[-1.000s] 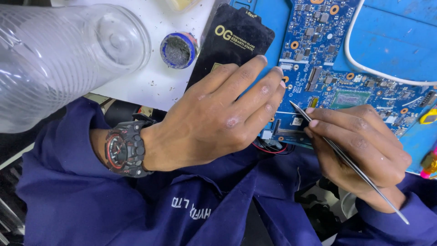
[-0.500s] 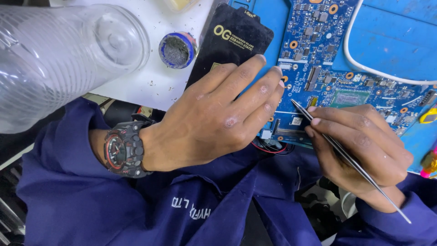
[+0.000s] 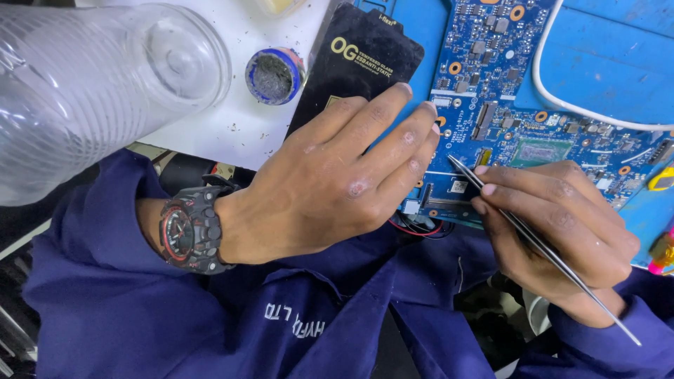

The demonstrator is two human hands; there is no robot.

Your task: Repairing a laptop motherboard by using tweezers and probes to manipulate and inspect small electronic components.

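The left hand [image 3: 337, 189] lies flat, fingers spread and grip open, pressing down on the near edge of a blue circuit board [image 3: 519, 91] and partly covering a black flat packet [image 3: 354, 67] beside it. The right hand [image 3: 562, 238] has its grip closed around slim metal tweezers [image 3: 533, 242], whose tip touches the board just right of the left fingertips (the tweezer points look closed, though it is hard to be sure). The board rests on a blue mat [image 3: 611, 56] on the surface. A black wristwatch [image 3: 189, 231] sits on the left wrist. Further left stand a clear ribbed plastic container [image 3: 84, 91] and a small round blue tin [image 3: 274, 74].
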